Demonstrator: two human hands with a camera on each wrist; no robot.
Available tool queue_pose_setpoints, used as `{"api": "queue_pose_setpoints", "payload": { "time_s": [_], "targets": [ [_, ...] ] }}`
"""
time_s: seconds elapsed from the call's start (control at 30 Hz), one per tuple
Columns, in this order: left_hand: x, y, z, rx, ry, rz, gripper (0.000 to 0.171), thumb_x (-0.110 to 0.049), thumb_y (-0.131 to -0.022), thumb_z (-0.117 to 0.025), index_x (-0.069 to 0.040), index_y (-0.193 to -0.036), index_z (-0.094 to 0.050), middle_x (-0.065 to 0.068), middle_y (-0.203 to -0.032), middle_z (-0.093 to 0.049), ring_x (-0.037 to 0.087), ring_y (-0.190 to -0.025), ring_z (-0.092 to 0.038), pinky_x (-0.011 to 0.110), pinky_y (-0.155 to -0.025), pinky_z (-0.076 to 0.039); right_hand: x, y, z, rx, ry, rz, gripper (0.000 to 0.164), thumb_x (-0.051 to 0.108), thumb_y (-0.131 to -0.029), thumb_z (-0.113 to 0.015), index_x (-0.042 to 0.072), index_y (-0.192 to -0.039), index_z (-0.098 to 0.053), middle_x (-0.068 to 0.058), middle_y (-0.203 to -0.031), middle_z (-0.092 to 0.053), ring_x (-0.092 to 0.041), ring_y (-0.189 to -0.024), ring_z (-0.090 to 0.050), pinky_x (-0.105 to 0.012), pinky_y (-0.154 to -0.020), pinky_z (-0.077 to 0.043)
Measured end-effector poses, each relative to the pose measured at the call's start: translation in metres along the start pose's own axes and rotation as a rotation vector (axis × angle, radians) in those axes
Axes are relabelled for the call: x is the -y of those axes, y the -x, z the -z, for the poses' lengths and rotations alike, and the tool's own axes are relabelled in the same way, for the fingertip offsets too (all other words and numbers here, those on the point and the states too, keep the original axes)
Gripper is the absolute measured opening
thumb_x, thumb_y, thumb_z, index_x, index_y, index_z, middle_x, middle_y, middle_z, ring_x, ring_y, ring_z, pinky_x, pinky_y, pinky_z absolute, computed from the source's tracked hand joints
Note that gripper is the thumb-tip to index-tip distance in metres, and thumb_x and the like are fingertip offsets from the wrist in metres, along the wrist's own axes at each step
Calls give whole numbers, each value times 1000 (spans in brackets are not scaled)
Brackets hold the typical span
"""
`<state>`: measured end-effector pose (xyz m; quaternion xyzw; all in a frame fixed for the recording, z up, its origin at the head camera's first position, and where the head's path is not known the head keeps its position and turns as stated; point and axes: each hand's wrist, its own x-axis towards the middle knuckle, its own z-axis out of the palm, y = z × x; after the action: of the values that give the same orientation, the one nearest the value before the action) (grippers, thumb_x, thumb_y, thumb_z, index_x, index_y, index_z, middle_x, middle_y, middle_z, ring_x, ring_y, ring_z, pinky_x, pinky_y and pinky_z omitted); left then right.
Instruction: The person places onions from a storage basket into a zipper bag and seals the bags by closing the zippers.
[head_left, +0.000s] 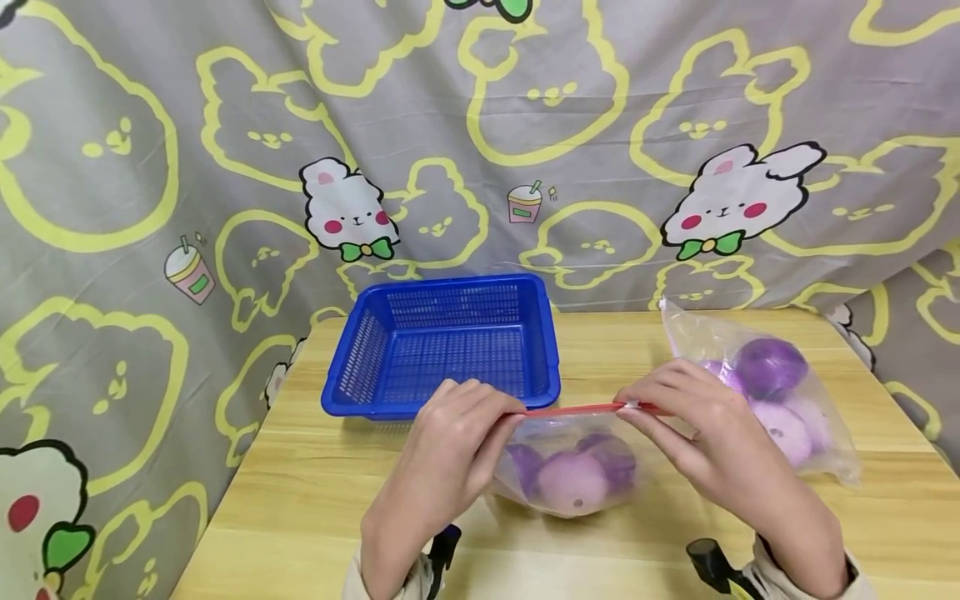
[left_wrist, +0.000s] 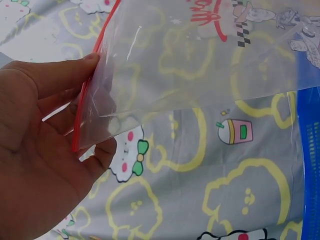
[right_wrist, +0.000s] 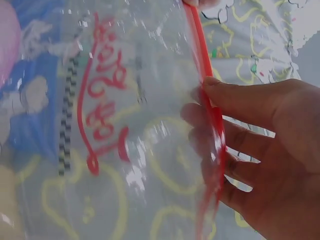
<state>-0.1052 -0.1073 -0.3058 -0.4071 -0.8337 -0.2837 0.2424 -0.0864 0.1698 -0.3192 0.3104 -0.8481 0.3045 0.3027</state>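
Observation:
Between my hands hangs a clear zip bag [head_left: 577, 475] with a red zip strip along its top and pink and purple balls inside. At one end of the strip my left hand [head_left: 457, 437] pinches the edge between thumb and fingers. My right hand [head_left: 705, 425] pinches the red strip farther right, at a small pale slider. In the left wrist view, the thumb presses the red edge [left_wrist: 92, 82] of the bag. The right wrist view shows thumb and fingers on both sides of the red strip [right_wrist: 212, 112], beside red lettering on the plastic.
A blue plastic basket [head_left: 457, 358] stands behind the held bag, left of the table's middle. To the right lies a second clear bag [head_left: 832, 417] of purple and pink balls. A patterned curtain [head_left: 450, 125] hangs behind the wooden table [head_left: 285, 508].

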Motion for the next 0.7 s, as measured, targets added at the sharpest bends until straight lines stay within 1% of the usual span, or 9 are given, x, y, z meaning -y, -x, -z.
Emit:
{"api": "queue_pose_setpoints", "payload": {
  "time_s": [0.03,0.1,0.17,0.2,0.27,0.33,0.43,0.53,0.7],
  "targets": [
    [1,0,1,-3,-1,5,7,-10,-95,-67,-13,-95,-73,-7,-88,-70,7,-79,-60,22,-66,-40,-2,1,2,-3,3,1,37,44,-103,-50,18,-96,-75,12,-93,-69,-5,-87,-56,-17,-75,-45],
    [2,1,2,-8,-1,15,7,-10,-95,-66,-13,-95,-73,-7,-87,-71,7,-79,-60,22,-66,-40,-6,2,7,1,10,-7,27,38,-100,-59,17,-96,-76,11,-94,-70,-6,-88,-58,-15,-74,-46],
    [3,1,3,-13,-3,24,7,-10,-95,-66,-12,-95,-73,-6,-87,-71,8,-78,-60,23,-66,-41,-9,4,12,10,29,-20,11,26,-93,-70,17,-96,-76,10,-94,-71,-6,-88,-58,-14,-73,-47],
    [3,1,3,-17,-1,27,7,-10,-95,-66,-12,-94,-73,-6,-87,-71,8,-78,-60,24,-66,-41,-11,5,14,15,38,-30,8,18,-89,-74,17,-96,-77,10,-95,-71,-6,-89,-59,-14,-74,-47],
    [4,1,3,-19,-1,33,6,-10,-95,-67,-12,-94,-73,-6,-87,-71,8,-79,-61,24,-66,-41,-15,7,19,24,54,-62,22,5,-79,-79,18,-96,-77,9,-95,-71,-6,-90,-60,-13,-76,-46],
    [4,0,3,-19,-1,35,6,-10,-95,-67,-11,-94,-73,-5,-87,-71,9,-79,-61,24,-67,-42,-18,10,23,24,68,-92,31,-2,-73,-81,18,-96,-77,8,-95,-71,-6,-91,-60,-12,-79,-44],
    [4,-1,1,-9,-5,41,5,-11,-94,-68,-12,-94,-73,-5,-87,-71,9,-81,-62,25,-67,-42,-24,14,28,25,71,-128,33,-5,-72,-81,18,-95,-77,7,-95,-71,-6,-93,-60,-11,-84,-40],
    [5,0,-1,-5,-17,47,5,-10,-94,-69,-11,-94,-73,-5,-87,-71,9,-80,-63,25,-66,-43,-29,17,32,31,74,-146,32,-4,-73,-82,18,-95,-77,8,-94,-72,-5,-93,-60,-10,-86,-38],
    [7,1,-2,-15,-27,62,4,-12,-94,-69,-12,-93,-73,-4,-86,-71,9,-77,-62,26,-66,-44,-35,22,40,25,125,-171,28,2,-74,-83,20,-96,-77,7,-95,-73,-8,-94,-62,-10,-88,-37]
  ]
}}
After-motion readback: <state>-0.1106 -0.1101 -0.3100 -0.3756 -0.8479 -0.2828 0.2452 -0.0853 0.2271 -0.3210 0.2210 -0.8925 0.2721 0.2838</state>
